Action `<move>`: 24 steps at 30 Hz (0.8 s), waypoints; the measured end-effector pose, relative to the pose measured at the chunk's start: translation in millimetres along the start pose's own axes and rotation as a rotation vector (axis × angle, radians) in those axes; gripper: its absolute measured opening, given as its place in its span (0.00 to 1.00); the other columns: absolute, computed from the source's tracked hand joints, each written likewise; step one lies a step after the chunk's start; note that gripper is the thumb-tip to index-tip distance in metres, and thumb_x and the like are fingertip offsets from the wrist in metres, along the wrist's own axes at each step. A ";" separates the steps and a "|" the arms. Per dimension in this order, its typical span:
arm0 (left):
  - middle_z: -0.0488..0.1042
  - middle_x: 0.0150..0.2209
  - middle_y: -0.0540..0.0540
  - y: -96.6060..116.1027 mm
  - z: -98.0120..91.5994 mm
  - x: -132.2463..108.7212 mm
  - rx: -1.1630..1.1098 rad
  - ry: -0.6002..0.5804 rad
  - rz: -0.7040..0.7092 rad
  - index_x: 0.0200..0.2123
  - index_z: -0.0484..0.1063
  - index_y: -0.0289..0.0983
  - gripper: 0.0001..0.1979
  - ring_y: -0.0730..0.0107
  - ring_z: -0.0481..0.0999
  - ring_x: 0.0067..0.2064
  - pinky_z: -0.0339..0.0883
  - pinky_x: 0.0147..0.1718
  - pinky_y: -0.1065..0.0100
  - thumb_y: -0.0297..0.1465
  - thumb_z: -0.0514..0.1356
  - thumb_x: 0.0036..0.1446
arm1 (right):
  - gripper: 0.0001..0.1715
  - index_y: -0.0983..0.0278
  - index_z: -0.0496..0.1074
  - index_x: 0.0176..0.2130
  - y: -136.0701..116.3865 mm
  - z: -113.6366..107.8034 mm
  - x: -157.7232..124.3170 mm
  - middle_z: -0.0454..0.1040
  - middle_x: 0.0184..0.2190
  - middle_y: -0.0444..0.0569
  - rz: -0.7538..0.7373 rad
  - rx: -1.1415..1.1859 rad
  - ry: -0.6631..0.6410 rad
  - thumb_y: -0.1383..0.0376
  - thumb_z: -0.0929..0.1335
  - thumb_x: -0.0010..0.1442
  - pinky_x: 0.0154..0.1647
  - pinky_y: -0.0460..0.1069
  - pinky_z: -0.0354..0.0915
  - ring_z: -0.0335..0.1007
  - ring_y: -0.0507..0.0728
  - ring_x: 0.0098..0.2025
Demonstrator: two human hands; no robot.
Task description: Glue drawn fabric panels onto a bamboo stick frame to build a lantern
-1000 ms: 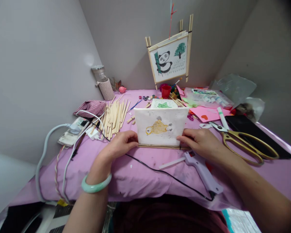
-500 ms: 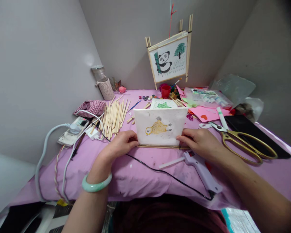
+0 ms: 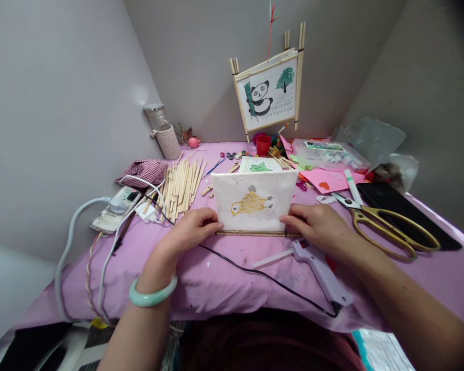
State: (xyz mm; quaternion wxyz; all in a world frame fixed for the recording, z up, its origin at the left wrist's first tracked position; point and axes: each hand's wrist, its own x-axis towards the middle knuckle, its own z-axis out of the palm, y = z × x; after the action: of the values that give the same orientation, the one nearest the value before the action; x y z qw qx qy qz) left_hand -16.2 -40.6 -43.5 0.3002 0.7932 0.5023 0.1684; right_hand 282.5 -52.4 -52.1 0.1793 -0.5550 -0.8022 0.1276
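A white panel with a yellow bird drawn sideways on it stands upright on the table in front of me. Along its bottom edge runs a thin wooden stick. My left hand pinches the lower left corner of the panel, thumb on the near face. At the lower right corner my right hand does the same with its thumb pressed on the front. Fingers behind the panel are hidden. Just behind it shows another white sheet with a green star drawing. A lilac glue gun lies below my right hand.
Gold-handled scissors and a black tablet-like slab lie at right. Many wooden sticks are piled left, near a power strip. A panda lantern hangs above the back. A black cord crosses the front.
The picture has shifted very slightly as the head camera moved. Both hands keep the same hold on the panel.
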 end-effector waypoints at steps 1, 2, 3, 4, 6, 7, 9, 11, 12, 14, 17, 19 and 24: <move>0.72 0.30 0.48 -0.6 0.2 0.0 -0.005 0.001 -0.001 0.30 0.72 0.35 0.09 0.68 0.70 0.33 0.63 0.33 0.69 0.33 0.56 0.57 | 0.20 0.61 0.64 0.23 -0.2 0.0 -0.1 0.69 0.18 0.45 -0.002 -0.003 0.002 0.55 0.61 0.62 0.24 0.47 0.52 0.64 0.53 0.21; 0.72 0.30 0.48 -1.3 0.3 0.1 -0.013 0.000 0.001 0.30 0.72 0.35 0.09 0.68 0.70 0.33 0.63 0.33 0.69 0.33 0.56 0.56 | 0.20 0.61 0.65 0.23 -0.4 0.0 -0.2 0.69 0.18 0.45 -0.005 -0.005 0.001 0.55 0.61 0.62 0.24 0.47 0.52 0.63 0.53 0.21; 0.72 0.31 0.48 -2.1 0.5 0.1 -0.028 -0.007 0.005 0.30 0.72 0.35 0.08 0.68 0.70 0.33 0.63 0.33 0.69 0.33 0.57 0.55 | 0.20 0.61 0.65 0.23 -0.5 0.0 -0.2 0.69 0.18 0.45 -0.007 -0.006 0.000 0.55 0.60 0.62 0.24 0.47 0.52 0.63 0.53 0.21; 0.73 0.31 0.48 -2.9 0.7 0.0 -0.046 -0.018 0.008 0.31 0.72 0.35 0.06 0.69 0.70 0.33 0.63 0.33 0.69 0.32 0.58 0.54 | 0.20 0.61 0.65 0.23 -0.5 0.1 -0.2 0.69 0.18 0.45 -0.009 -0.007 -0.002 0.55 0.60 0.62 0.24 0.47 0.52 0.63 0.53 0.21; 0.73 0.31 0.48 -3.9 1.2 -0.5 -0.076 -0.035 0.004 0.32 0.71 0.35 0.05 0.69 0.70 0.33 0.63 0.32 0.70 0.31 0.60 0.52 | 0.20 0.61 0.65 0.23 -0.1 0.5 -0.1 0.69 0.18 0.45 -0.011 -0.012 0.002 0.55 0.60 0.62 0.24 0.47 0.51 0.63 0.53 0.21; 0.73 0.30 0.49 -4.2 1.6 -0.8 -0.083 -0.035 0.000 0.32 0.71 0.35 0.05 0.69 0.70 0.32 0.63 0.31 0.70 0.30 0.61 0.50 | 0.20 0.61 0.66 0.23 0.3 0.9 0.1 0.69 0.18 0.45 -0.013 -0.017 0.007 0.55 0.60 0.62 0.24 0.47 0.51 0.63 0.53 0.21; 0.72 0.29 0.50 -4.3 2.4 -1.5 -0.073 -0.019 -0.011 0.31 0.70 0.35 0.03 0.70 0.70 0.31 0.62 0.30 0.70 0.28 0.61 0.49 | 0.20 0.62 0.66 0.23 1.3 1.8 0.6 0.70 0.18 0.46 -0.020 -0.025 0.014 0.56 0.61 0.62 0.24 0.47 0.51 0.63 0.52 0.21; 0.72 0.28 0.50 -3.8 3.3 -1.8 -0.045 -0.001 -0.012 0.30 0.69 0.36 0.03 0.70 0.70 0.30 0.62 0.30 0.70 0.27 0.60 0.49 | 0.20 0.62 0.67 0.24 2.0 2.6 0.9 0.70 0.19 0.46 -0.022 -0.028 0.015 0.56 0.61 0.62 0.24 0.47 0.51 0.63 0.53 0.22; 0.72 0.28 0.50 -3.4 3.6 -1.8 -0.030 0.004 -0.010 0.30 0.69 0.36 0.02 0.70 0.70 0.30 0.62 0.30 0.70 0.26 0.60 0.49 | 0.20 0.62 0.67 0.24 2.2 2.8 1.0 0.70 0.19 0.46 -0.020 -0.025 0.011 0.56 0.61 0.62 0.24 0.47 0.51 0.64 0.53 0.22; 0.72 0.29 0.50 -2.2 3.9 -1.5 0.002 0.009 -0.010 0.30 0.70 0.36 0.02 0.70 0.70 0.31 0.62 0.31 0.70 0.26 0.60 0.49 | 0.19 0.62 0.66 0.24 1.9 2.6 0.9 0.70 0.19 0.46 -0.008 -0.015 -0.002 0.56 0.61 0.62 0.24 0.47 0.52 0.64 0.53 0.22; 0.73 0.29 0.49 -0.8 3.9 -0.4 0.032 0.014 -0.019 0.29 0.70 0.35 0.03 0.70 0.70 0.32 0.62 0.32 0.69 0.25 0.60 0.48 | 0.20 0.62 0.66 0.24 1.0 1.9 0.6 0.71 0.20 0.46 0.006 0.003 -0.015 0.55 0.61 0.62 0.25 0.47 0.52 0.65 0.53 0.22; 0.73 0.29 0.50 -0.7 4.1 0.3 0.036 0.017 -0.019 0.29 0.70 0.36 0.03 0.70 0.70 0.31 0.62 0.31 0.69 0.25 0.60 0.48 | 0.20 0.62 0.66 0.24 0.7 1.7 0.5 0.71 0.20 0.46 0.007 0.005 -0.013 0.55 0.61 0.62 0.24 0.47 0.52 0.65 0.53 0.22; 0.72 0.30 0.49 -2.0 5.2 1.3 0.052 0.017 0.010 0.29 0.71 0.35 0.02 0.69 0.70 0.32 0.62 0.32 0.69 0.25 0.60 0.48 | 0.19 0.62 0.66 0.24 0.9 2.5 1.1 0.71 0.20 0.46 0.010 0.011 -0.011 0.56 0.61 0.62 0.24 0.47 0.52 0.65 0.52 0.21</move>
State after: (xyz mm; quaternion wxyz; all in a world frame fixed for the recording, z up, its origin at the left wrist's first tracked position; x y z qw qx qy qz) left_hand -14.0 -40.4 -48.8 0.2741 0.8017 0.5053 0.1636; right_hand 281.8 -51.1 -54.6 0.1775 -0.5574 -0.7996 0.1358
